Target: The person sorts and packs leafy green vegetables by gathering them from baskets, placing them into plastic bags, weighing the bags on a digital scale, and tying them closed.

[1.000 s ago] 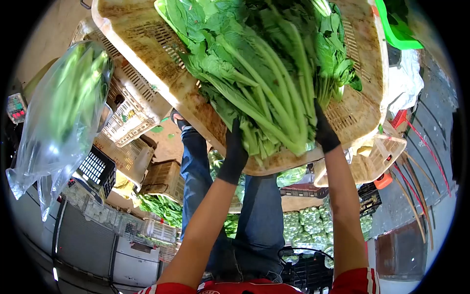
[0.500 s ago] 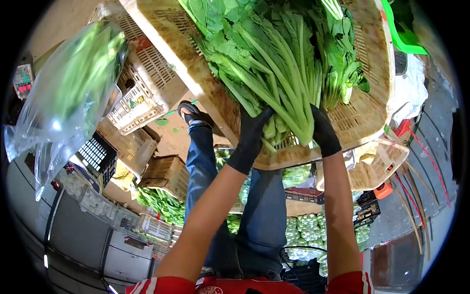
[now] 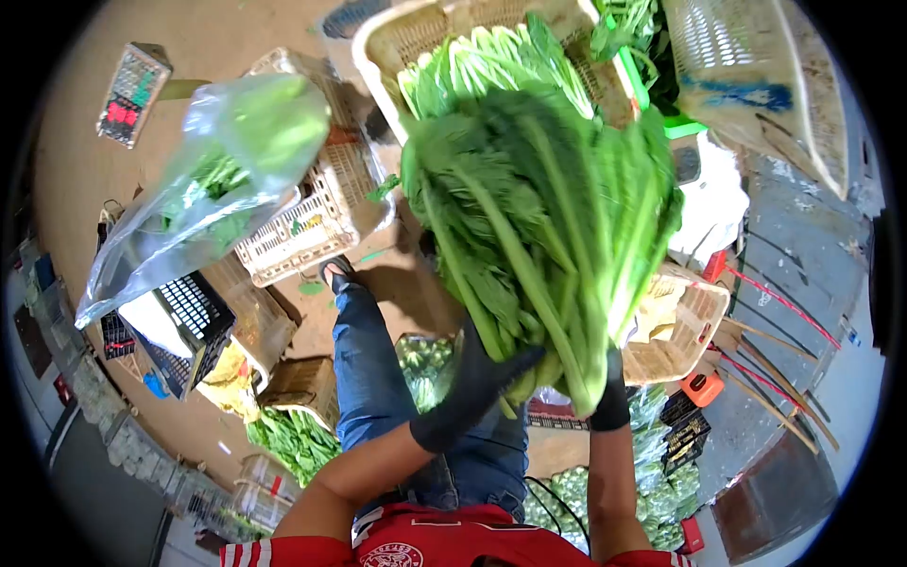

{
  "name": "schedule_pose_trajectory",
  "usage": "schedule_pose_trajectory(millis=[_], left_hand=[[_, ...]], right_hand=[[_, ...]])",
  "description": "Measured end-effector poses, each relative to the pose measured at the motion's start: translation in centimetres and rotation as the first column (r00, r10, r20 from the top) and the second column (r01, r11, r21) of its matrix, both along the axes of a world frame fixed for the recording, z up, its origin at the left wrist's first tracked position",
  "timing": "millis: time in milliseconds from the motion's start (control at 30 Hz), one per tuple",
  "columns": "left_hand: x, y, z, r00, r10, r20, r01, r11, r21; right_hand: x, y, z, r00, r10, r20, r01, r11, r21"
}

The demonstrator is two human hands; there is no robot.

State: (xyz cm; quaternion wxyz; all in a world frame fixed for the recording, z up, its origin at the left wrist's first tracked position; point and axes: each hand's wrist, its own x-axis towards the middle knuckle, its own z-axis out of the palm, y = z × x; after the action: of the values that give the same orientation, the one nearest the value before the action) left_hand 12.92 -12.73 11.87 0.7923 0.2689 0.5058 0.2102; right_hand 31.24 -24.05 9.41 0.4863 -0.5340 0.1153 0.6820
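Observation:
A big bunch of leafy greens [image 3: 539,246] with thick pale-green stalks is lifted up close in front of me. Around the left side of its stalk ends my left hand [image 3: 482,373], in a black glove, is closed. My right hand [image 3: 609,397], gloved in black too, grips the stalks from the other side, its fingers partly hidden behind them. Beyond the leaves stands a cream plastic crate [image 3: 383,57] holding more greens [image 3: 501,61], their pale stalk ends turned away from me.
To the left, a clear plastic bag of greens [image 3: 217,180] rests over a cream crate [image 3: 302,236]. Black crates [image 3: 194,307] and a crate of greens [image 3: 298,439] lie nearer. On the right are a white sack [image 3: 713,198], a tilted crate [image 3: 675,326], an orange object [image 3: 701,388] and long sticks [image 3: 775,387].
Both hands have raised the bunch out of the crate and drawn it toward my body. My view has shifted, so the crate now appears farther off.

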Motion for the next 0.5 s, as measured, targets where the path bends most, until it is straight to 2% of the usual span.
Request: schedule_pose_trajectory(millis=[67, 100, 133, 167, 233, 267, 300, 333, 367, 400, 433, 467, 500], left_hand=[[-3.8, 1.0, 3.0, 0.986, -0.168, 0.005, 0.164, 0.970, 0.179], [-5.8, 2.6, 4.7, 0.952, -0.301, -0.049, 0.301, 0.901, 0.312], [-8.0, 4.1, 6.3, 0.933, -0.352, -0.078, 0.352, 0.845, 0.402], [-10.2, 5.3, 7.9, 0.927, -0.365, -0.080, 0.359, 0.809, 0.466], [-14.2, 7.2, 9.6, 0.954, -0.299, 0.032, 0.239, 0.818, 0.523], [-16.9, 9.1, 10.5, 0.939, -0.342, 0.044, 0.258, 0.781, 0.569], [-19.0, 11.4, 11.6, 0.918, -0.391, 0.062, 0.277, 0.746, 0.605], [-20.8, 13.8, 12.8, 0.892, -0.445, 0.084, 0.294, 0.711, 0.639], [-22.7, 16.3, 14.1, 0.870, -0.477, 0.125, 0.298, 0.710, 0.638], [-24.6, 19.0, 15.8, 0.845, -0.507, 0.168, 0.301, 0.711, 0.635], [-26.4, 21.8, 17.6, 0.818, -0.537, 0.209, 0.303, 0.709, 0.637], [-28.0, 24.8, 19.3, 0.805, -0.584, 0.108, 0.383, 0.649, 0.658], [-29.7, 27.4, 21.4, 0.771, -0.636, -0.031, 0.540, 0.628, 0.560]], right_hand=[[-4.9, 0.1, 5.2, 0.951, -0.309, -0.005, 0.308, 0.945, 0.109], [-6.8, -1.6, 4.1, 0.929, -0.152, 0.338, 0.075, 0.970, 0.233], [-8.8, -3.4, 3.2, 0.670, 0.012, 0.742, -0.194, 0.968, 0.159], [-10.7, -5.2, 2.3, 0.299, 0.084, 0.951, -0.280, 0.960, 0.003], [-18.0, 0.2, 7.7, 0.443, -0.189, 0.876, -0.237, 0.918, 0.318], [-20.5, 1.9, 9.1, 0.223, -0.114, 0.968, -0.362, 0.913, 0.190], [-22.8, 3.8, 10.9, -0.141, 0.009, 0.990, -0.478, 0.875, -0.076], [-25.5, 5.9, 12.4, -0.476, 0.056, 0.878, -0.475, 0.823, -0.310], [-28.3, 7.9, 13.1, -0.687, 0.052, 0.725, -0.403, 0.802, -0.440], [-31.8, 10.4, 11.0, -0.680, -0.032, 0.733, -0.285, 0.932, -0.224], [-35.3, 13.0, 8.9, -0.674, -0.144, 0.724, -0.176, 0.984, 0.032], [-37.9, 14.7, 8.0, -0.364, -0.209, 0.908, -0.036, 0.977, 0.211], [-40.5, 16.4, 7.0, -0.067, -0.378, 0.923, 0.202, 0.901, 0.384]])
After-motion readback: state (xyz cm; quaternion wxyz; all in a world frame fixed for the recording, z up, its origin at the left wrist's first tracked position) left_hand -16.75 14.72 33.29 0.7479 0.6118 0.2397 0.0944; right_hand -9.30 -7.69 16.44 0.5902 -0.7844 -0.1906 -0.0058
